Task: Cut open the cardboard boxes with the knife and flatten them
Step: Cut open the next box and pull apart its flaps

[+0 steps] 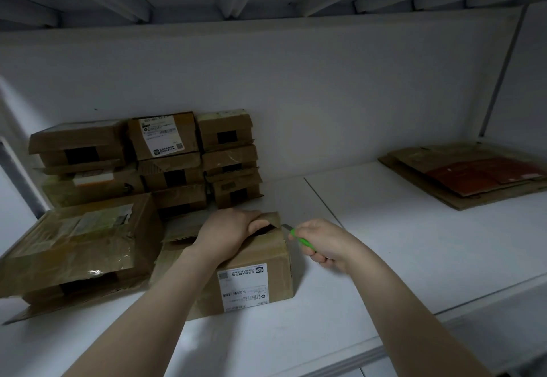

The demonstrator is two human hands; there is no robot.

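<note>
A brown cardboard box [266,261] with a white shipping label stands on the white shelf in front of me. My left hand [228,231] lies on top of it, with the fingers curled over the far top flap at a gap in the lid. My right hand [322,243] grips a knife [302,240] with a green handle. The grey blade points left at the box's upper right corner, just beside the raised flap.
Several stacked cardboard boxes [165,157] stand against the back wall on the left. A larger taped box [80,243] lies tilted at the near left. A pile of flattened cardboard [473,175] lies at the far right. The shelf surface [414,243] is white.
</note>
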